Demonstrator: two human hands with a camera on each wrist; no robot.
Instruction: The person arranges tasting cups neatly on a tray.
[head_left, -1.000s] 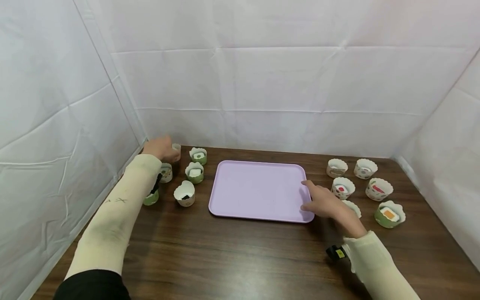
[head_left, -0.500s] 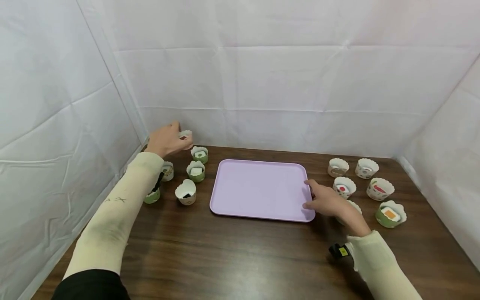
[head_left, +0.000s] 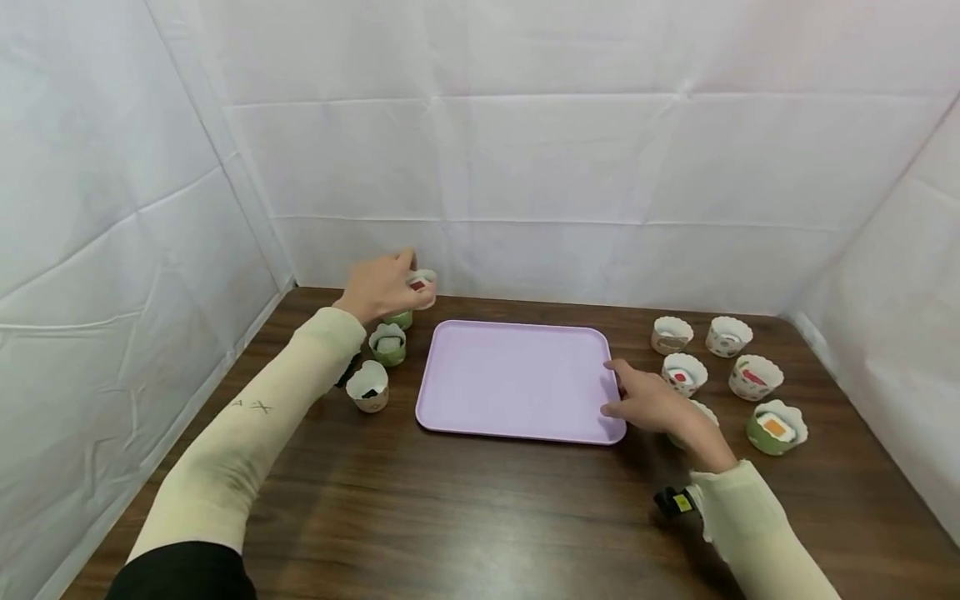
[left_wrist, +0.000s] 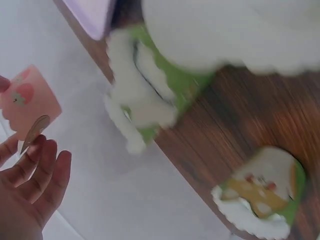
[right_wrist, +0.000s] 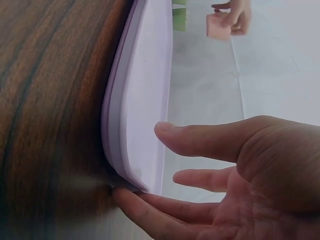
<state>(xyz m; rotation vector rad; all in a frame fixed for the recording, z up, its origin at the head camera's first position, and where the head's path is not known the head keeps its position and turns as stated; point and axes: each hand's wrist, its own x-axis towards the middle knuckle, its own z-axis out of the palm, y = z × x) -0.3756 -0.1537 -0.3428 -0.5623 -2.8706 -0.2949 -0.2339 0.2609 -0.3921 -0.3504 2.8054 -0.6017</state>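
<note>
My left hand (head_left: pixel 381 285), at the back left, pinches a paper baking cup between thumb and fingers, raised above the table. This baking cup (left_wrist: pixel 32 100) is pink with a strawberry print in the left wrist view. In the head view a dark red patch shows inside it. My right hand (head_left: pixel 647 400) rests at the right edge of a lilac tray (head_left: pixel 517 379), thumb and index finger over the rim. The right wrist view shows its fingers (right_wrist: pixel 150 212) fairly straight, touching the tray's outer side close to the table.
Below the left hand stand a green cup (head_left: pixel 387 346) with a white piece and a white cup (head_left: pixel 368 387) with a dark piece. Several patterned cups (head_left: pixel 755 377) stand right of the tray. White cloth (head_left: pixel 540 167) hangs behind the table.
My left hand has lifted the baking cup from the back left and carried it rightward, toward the tray's far left corner. The right hand stays at the tray's edge.
</note>
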